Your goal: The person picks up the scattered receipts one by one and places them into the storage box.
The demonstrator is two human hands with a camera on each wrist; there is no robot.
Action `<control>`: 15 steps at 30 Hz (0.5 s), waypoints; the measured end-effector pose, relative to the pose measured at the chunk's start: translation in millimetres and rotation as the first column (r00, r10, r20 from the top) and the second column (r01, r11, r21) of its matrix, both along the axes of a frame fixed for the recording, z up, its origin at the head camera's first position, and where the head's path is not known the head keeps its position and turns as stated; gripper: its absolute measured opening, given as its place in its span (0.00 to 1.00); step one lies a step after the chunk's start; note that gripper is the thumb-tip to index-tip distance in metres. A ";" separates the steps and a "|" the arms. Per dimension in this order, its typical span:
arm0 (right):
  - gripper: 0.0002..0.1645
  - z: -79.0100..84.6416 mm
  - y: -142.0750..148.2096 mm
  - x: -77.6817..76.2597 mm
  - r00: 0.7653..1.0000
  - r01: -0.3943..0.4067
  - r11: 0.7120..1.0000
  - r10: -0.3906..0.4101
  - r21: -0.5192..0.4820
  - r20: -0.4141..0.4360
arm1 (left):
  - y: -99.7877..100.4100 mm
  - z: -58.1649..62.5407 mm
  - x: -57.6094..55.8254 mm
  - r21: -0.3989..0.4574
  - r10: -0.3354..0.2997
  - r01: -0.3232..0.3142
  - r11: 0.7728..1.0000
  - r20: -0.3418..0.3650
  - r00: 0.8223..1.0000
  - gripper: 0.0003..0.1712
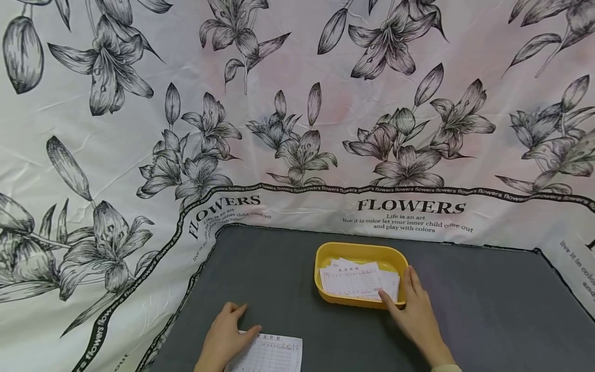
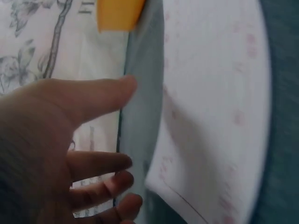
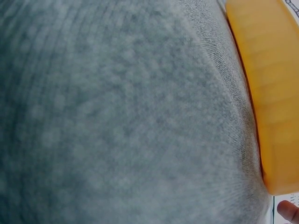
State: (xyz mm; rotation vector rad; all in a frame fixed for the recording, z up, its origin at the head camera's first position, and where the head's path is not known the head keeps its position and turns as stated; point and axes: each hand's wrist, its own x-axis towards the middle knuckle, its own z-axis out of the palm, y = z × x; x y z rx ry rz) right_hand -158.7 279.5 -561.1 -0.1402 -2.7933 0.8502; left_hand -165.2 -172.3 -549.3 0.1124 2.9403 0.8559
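Observation:
A yellow plastic tray holds several white printed paper slips lying over one another. My right hand grips the tray's right end, with the thumb over the front rim and the fingers along the right side. In the right wrist view only a fingertip shows, beside the tray's wall. My left hand is at the near left, thumb and fingers spread apart. Another printed slip lies right by it; in the left wrist view the hand holds nothing and this slip is beyond the fingertips.
A dark grey cloth covers the table surface. Behind it and on the left hangs a white sheet printed with black lilies and lettering, meeting the table at its back and left edges.

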 end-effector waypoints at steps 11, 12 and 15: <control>0.65 0.6 0.6 -0.6 1.000 0.004 1.000 -0.004 -0.007 0.011 | -11.8 -13.1 11.9 -0.007 0.031 -0.030 1.000 0.029 0.999 0.42; 0.65 0.6 0.5 -0.6 1.000 0.004 1.000 -0.004 -0.007 0.013 | -12.3 -13.5 12.5 -0.006 0.033 -0.033 0.999 0.029 0.999 0.41; 0.65 0.4 0.2 -0.6 1.000 0.003 1.000 -0.003 -0.003 0.019 | -13.9 -13.6 15.0 0.001 0.041 -0.041 0.999 0.036 0.998 0.39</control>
